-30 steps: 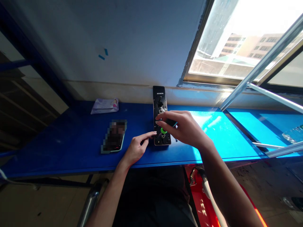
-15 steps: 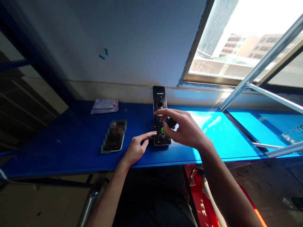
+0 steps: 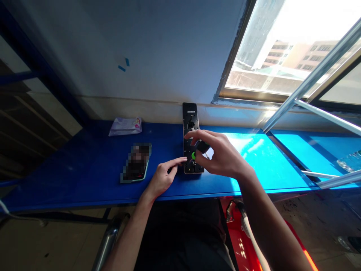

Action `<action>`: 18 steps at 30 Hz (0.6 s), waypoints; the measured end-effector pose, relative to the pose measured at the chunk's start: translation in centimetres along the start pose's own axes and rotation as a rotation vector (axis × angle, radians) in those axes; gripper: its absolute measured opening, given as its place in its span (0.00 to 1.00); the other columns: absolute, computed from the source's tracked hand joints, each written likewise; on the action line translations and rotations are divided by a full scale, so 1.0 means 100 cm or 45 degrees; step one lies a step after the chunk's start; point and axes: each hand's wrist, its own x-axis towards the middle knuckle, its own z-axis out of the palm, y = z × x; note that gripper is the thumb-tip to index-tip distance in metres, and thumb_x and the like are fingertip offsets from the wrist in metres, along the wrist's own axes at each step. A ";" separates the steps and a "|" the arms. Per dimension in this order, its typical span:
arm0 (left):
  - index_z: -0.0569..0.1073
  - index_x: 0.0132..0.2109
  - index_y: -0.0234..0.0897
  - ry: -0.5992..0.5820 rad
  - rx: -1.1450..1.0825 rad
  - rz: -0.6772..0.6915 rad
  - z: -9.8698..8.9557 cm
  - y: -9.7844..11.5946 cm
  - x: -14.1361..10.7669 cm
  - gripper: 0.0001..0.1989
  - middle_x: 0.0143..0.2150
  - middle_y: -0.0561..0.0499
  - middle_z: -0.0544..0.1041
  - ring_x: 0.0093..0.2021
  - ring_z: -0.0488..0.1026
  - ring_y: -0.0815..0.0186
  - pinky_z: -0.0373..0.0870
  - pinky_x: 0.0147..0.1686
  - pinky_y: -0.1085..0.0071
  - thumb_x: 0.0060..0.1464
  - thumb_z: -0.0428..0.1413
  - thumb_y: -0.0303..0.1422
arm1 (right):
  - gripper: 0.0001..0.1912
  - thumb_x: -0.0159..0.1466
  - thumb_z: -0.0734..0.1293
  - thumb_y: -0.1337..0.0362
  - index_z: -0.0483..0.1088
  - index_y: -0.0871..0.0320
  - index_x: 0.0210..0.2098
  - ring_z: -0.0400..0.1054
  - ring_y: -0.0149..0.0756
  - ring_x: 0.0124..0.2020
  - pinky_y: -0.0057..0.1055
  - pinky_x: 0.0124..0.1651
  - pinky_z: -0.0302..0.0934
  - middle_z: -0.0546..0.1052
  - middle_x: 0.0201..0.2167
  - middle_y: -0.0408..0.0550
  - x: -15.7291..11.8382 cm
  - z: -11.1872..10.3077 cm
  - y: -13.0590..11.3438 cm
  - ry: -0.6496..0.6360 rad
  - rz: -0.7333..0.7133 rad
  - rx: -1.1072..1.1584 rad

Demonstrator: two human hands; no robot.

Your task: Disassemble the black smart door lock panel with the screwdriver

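Note:
A long black panel (image 3: 191, 143), perhaps a door-lock housing, lies lengthwise before me with its inner side up, small screws and parts dotted over it. My right hand (image 3: 218, 152) holds a screwdriver (image 3: 202, 146) with a black and green handle between thumb and fingers over the panel's lower half. The tip is too small to make out. My left hand (image 3: 165, 175) rests to the left, index finger stretched out so its tip touches the panel's left edge. Its lower fingers are partly curled and hold nothing visible.
A phone (image 3: 137, 162) in a pale green case lies on the blue table (image 3: 93, 169) left of my hands. Behind it is a lilac packet (image 3: 125, 126). Metal bars (image 3: 310, 77) cross at the right, near a clear plastic bottle (image 3: 351, 161). A red stool (image 3: 239, 237) stands below.
Both hands keep almost the same positions. The screwdriver handle has turned slightly in my right hand's fingers. The panel has not moved on the table.

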 end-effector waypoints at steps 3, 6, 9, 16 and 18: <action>0.81 0.59 0.39 -0.002 0.004 0.000 -0.001 0.001 0.000 0.20 0.60 0.50 0.82 0.61 0.79 0.56 0.71 0.68 0.57 0.67 0.50 0.31 | 0.11 0.69 0.68 0.63 0.77 0.57 0.50 0.74 0.34 0.34 0.30 0.38 0.64 0.83 0.40 0.49 0.001 0.001 0.000 0.017 0.016 -0.016; 0.81 0.59 0.39 -0.007 0.006 -0.002 -0.002 0.001 -0.001 0.20 0.61 0.50 0.82 0.60 0.79 0.56 0.71 0.68 0.56 0.67 0.50 0.31 | 0.11 0.73 0.66 0.59 0.78 0.57 0.45 0.74 0.32 0.33 0.29 0.38 0.63 0.83 0.39 0.48 0.003 0.002 0.000 0.009 0.012 -0.008; 0.81 0.59 0.40 -0.009 0.002 0.000 -0.002 0.001 -0.001 0.20 0.60 0.50 0.82 0.61 0.79 0.56 0.70 0.68 0.56 0.67 0.50 0.31 | 0.15 0.69 0.65 0.68 0.76 0.56 0.53 0.75 0.33 0.37 0.30 0.40 0.64 0.83 0.43 0.48 0.003 0.001 0.000 -0.018 -0.004 0.004; 0.81 0.59 0.39 -0.005 0.008 0.003 -0.001 0.003 -0.001 0.20 0.60 0.50 0.82 0.61 0.79 0.55 0.70 0.69 0.55 0.67 0.50 0.32 | 0.11 0.71 0.68 0.60 0.78 0.58 0.48 0.74 0.34 0.34 0.30 0.37 0.63 0.83 0.39 0.49 0.002 0.001 -0.002 0.006 0.014 -0.021; 0.81 0.59 0.39 -0.007 0.009 0.002 -0.002 0.004 -0.001 0.20 0.61 0.50 0.82 0.61 0.79 0.55 0.70 0.69 0.55 0.67 0.50 0.32 | 0.12 0.73 0.67 0.57 0.79 0.58 0.44 0.74 0.33 0.33 0.29 0.37 0.63 0.83 0.37 0.48 0.002 0.001 -0.002 0.004 0.015 -0.009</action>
